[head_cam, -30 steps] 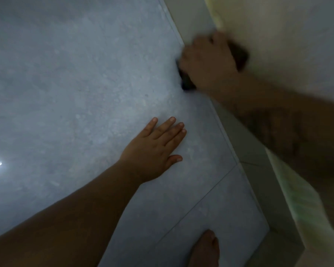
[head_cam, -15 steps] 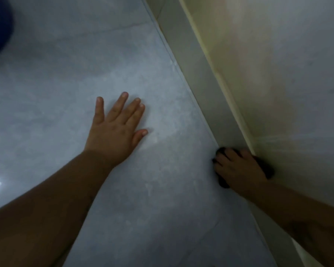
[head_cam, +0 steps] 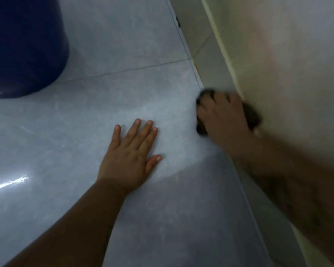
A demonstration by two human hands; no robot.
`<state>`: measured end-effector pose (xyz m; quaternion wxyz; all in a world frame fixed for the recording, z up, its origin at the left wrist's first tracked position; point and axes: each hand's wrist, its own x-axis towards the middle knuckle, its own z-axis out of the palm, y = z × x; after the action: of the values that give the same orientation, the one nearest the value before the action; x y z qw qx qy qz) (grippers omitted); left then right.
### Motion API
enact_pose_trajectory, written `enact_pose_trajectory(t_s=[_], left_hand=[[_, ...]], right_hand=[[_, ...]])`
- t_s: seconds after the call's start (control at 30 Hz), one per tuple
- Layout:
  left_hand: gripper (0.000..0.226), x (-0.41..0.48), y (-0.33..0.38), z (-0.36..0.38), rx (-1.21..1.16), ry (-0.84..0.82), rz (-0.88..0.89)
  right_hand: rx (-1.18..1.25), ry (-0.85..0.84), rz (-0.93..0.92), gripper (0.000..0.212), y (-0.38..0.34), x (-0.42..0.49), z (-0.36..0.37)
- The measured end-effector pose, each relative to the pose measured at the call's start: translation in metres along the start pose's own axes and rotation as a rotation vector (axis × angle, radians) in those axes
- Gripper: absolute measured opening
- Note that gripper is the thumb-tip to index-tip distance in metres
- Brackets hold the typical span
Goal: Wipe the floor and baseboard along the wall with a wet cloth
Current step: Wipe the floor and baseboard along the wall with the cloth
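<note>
My right hand (head_cam: 223,116) presses a dark wet cloth (head_cam: 252,115) against the grey baseboard (head_cam: 210,66) where it meets the floor; the hand is blurred and covers most of the cloth. My left hand (head_cam: 130,155) lies flat, fingers spread, on the grey tiled floor (head_cam: 104,105), a short way left of the right hand. The cream wall (head_cam: 287,54) rises above the baseboard on the right.
A large dark blue container (head_cam: 23,45) stands on the floor at the top left. A grout line (head_cam: 123,70) crosses the floor beyond my hands. A bright reflection (head_cam: 8,183) shines on the floor at the left edge.
The view has shifted along the wall, bringing the blue container into sight. My right hand with the cloth has slid along the baseboard. My left hand stays flat on the floor.
</note>
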<state>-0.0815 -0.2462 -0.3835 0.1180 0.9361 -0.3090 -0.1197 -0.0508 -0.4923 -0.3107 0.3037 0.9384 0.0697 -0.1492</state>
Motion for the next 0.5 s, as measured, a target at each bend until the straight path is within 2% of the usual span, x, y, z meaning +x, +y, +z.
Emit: enact_pose_trajectory(t_s=[0.1,0.17,0.3,0.4,0.5], left_hand=[[0.070,0.001,-0.001,0.001,-0.011,-0.022,-0.009],[0.071,0.001,-0.001,0.003,-0.009,-0.028,-0.004],[0.072,0.001,-0.002,0.003,-0.006,-0.032,0.002],[0.072,0.002,-0.002,0.003,-0.020,-0.010,0.009],[0.072,0.002,-0.003,0.004,-0.021,0.016,0.014]], right_hand=[[0.145,-0.032,-0.051,0.013,-0.003,-0.078,0.024],[0.193,0.014,-0.092,0.008,0.001,-0.084,0.032],[0.161,0.124,-0.061,0.016,0.004,0.003,0.005],[0.028,0.127,-0.039,0.027,0.011,0.098,-0.024],[-0.066,0.095,-0.012,0.031,0.016,0.154,-0.041]])
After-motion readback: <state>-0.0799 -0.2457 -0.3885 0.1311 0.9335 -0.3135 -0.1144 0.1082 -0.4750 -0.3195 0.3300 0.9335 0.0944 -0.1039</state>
